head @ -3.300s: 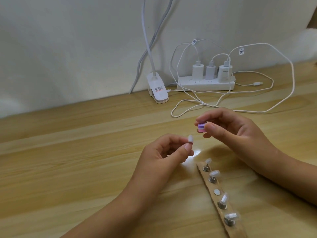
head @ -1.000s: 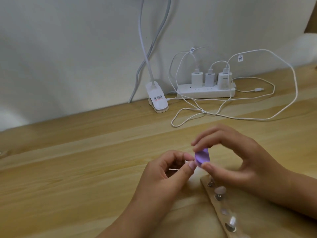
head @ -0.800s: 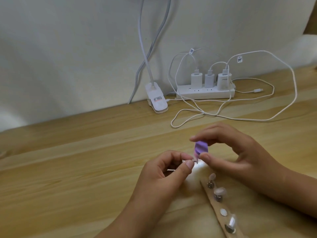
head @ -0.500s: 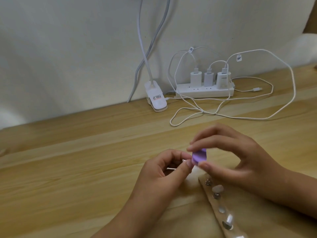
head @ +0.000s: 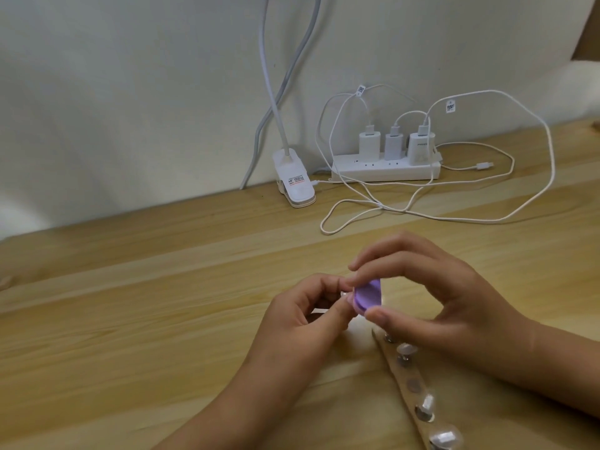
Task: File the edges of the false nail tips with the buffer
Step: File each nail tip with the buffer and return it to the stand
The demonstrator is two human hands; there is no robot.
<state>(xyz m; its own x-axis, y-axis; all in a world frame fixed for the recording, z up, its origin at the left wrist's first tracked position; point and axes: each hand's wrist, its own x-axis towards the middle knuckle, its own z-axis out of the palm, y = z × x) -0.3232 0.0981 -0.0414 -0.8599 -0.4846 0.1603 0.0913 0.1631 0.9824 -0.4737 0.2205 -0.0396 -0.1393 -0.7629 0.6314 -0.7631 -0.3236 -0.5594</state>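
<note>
My right hand (head: 451, 306) pinches a small purple buffer (head: 465, 295) between thumb and forefinger. My left hand (head: 302, 323) pinches a clear false nail tip (head: 344, 293) between thumb and fingertips; only a sliver of it shows. The buffer's face lies against that tip. Below my right hand, a brown strip (head: 409, 381) with round metal studs runs toward the lower right. Several clear nail tips (head: 426, 405) stand on its studs, and one stud (head: 413, 384) is bare.
The wooden table (head: 130, 319) meets a white wall at the back. There, a white clip lamp base (head: 293, 178), a white power strip (head: 386, 168) with three chargers and looping white cables (head: 454, 219) lie.
Since 3.3 s ago my hands came together from apart, putting the buffer on the tip. Over the last second the buffer shifts slightly up and down against the tip.
</note>
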